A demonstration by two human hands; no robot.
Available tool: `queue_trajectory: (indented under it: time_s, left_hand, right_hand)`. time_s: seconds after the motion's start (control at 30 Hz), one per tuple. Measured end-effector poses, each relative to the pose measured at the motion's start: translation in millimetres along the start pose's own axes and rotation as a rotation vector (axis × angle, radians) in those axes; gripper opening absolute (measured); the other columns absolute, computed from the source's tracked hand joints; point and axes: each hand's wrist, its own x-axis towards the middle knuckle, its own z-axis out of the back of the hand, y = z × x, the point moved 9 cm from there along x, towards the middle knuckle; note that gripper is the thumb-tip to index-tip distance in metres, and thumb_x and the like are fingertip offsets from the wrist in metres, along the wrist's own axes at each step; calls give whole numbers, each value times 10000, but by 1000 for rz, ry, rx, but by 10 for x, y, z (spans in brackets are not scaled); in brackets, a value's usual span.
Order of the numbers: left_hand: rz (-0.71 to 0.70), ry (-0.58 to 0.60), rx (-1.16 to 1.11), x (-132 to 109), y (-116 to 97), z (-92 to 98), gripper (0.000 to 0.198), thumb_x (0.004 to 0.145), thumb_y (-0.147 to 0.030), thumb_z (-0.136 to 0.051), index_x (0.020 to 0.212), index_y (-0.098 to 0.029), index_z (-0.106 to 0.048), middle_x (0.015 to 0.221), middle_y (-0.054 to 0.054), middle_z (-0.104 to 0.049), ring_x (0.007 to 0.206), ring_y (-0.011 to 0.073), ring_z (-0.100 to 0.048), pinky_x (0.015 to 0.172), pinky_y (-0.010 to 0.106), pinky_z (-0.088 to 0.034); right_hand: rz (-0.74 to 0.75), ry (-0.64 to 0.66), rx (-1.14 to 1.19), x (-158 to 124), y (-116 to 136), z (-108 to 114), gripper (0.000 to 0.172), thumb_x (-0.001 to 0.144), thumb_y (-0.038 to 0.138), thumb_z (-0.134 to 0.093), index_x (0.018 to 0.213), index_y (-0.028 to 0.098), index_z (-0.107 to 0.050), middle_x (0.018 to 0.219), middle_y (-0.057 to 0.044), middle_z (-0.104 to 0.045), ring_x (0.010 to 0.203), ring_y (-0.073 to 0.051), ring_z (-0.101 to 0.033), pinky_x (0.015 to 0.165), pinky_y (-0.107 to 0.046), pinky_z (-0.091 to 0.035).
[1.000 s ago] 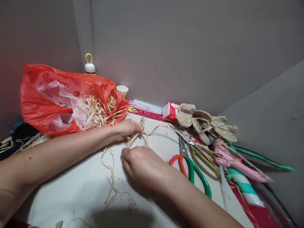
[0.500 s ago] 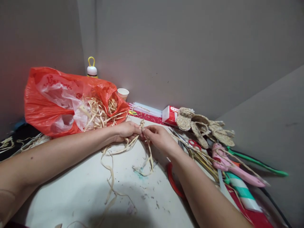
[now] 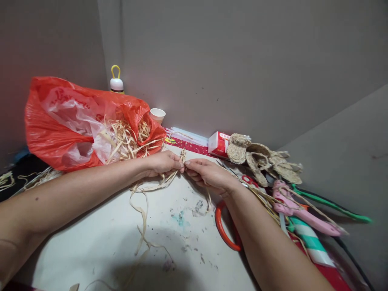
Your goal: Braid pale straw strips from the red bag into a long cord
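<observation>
Straw braid (image 3: 182, 155), one short plaited piece, stands up between my fingertips at the far middle of the table, with several loose straw strips (image 3: 142, 210) trailing from it toward me across the tabletop. My two hands meet on it: my left hand (image 3: 162, 163) has its fingers pressed together, pinching the braid's base from the left, and my right hand (image 3: 209, 174) is closed too, thumb and forefinger nipping the strands just beside the left fingertips, so the two nearly touch.

One red plastic bag (image 3: 57, 129) lies to the left, its mouth spilling more straw. Behind it stand one small bottle with a yellow loop (image 3: 116, 83) and one paper cup (image 3: 157, 115). To the right lie one red-and-white box (image 3: 218, 143), a cluster of woven straw pieces (image 3: 260, 159) and a heap of tools, among them an orange scissor handle (image 3: 224, 230) under my right forearm.

The white table (image 3: 100, 242) is stained and flecked. Plain grey walls (image 3: 242, 60) close in the corner.
</observation>
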Motion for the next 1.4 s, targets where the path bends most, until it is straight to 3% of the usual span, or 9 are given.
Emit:
queue_trajectory:
  time_s: [0.2,0.37,0.6,0.77,0.87,0.97,1.1,1.4]
  left_hand:
    - [-115,-35,251,28,-79,71,171,792,-191,-503,679,-124,-612,552,-28,-538,426,49,-357,441,186,-243]
    - [-232,-27,595,18,-188,70,208,810,-193,-465,734,-130,-648,618,-17,-582,513,71,-437,515,184,-314]
    - [-321,-28,804,-30,-313,17,230,796,-148,-434,763,-126,-660,618,-20,-569,559,86,-450,539,185,-317]
    - [-186,34,720,-64,-279,28,222,785,-171,-453,805,-137,-672,587,-35,-542,536,79,-441,535,187,-323]
    - [-54,9,574,-67,-171,31,214,768,-171,-429,717,-132,-633,472,-37,-471,416,77,-377,442,206,-279]
    - [14,-32,382,-77,-38,-47,206,770,-162,-382,651,-138,-549,482,3,-530,362,83,-382,383,208,-287]
    - [12,-63,220,-110,76,-196,151,810,-160,-342,793,-150,-491,545,20,-588,350,112,-461,367,231,-397]
    - [-80,-195,358,-129,40,-216,170,779,-101,-362,914,-154,-451,603,9,-598,360,110,-486,347,216,-396]
  right_hand:
    - [-28,58,18,2,-77,-10,249,744,384,-639,692,157,-552,437,102,-337,359,-32,-203,357,-192,-93]
    - [-24,67,76,33,-115,-51,238,760,369,-610,663,168,-526,409,108,-322,323,-32,-181,332,-192,-87]
    - [-19,22,150,48,-94,-60,164,753,286,-576,652,159,-549,384,109,-288,317,-36,-165,320,-190,-91]
    - [-15,-70,158,53,-88,-50,161,730,245,-562,598,154,-554,348,106,-279,305,-35,-162,310,-190,-87]
    - [-10,-109,164,43,-78,-64,153,714,223,-558,579,151,-567,337,102,-292,298,-34,-166,310,-193,-87]
    - [-1,-113,191,32,-69,-90,207,698,209,-553,501,167,-507,333,95,-293,297,-32,-167,316,-196,-87]
    - [4,-73,242,30,-80,-129,318,704,233,-550,441,190,-378,337,88,-292,293,-30,-167,326,-199,-107]
    - [25,-68,269,36,-67,-153,238,671,226,-613,495,169,-462,320,89,-330,279,-26,-215,321,-188,-110]
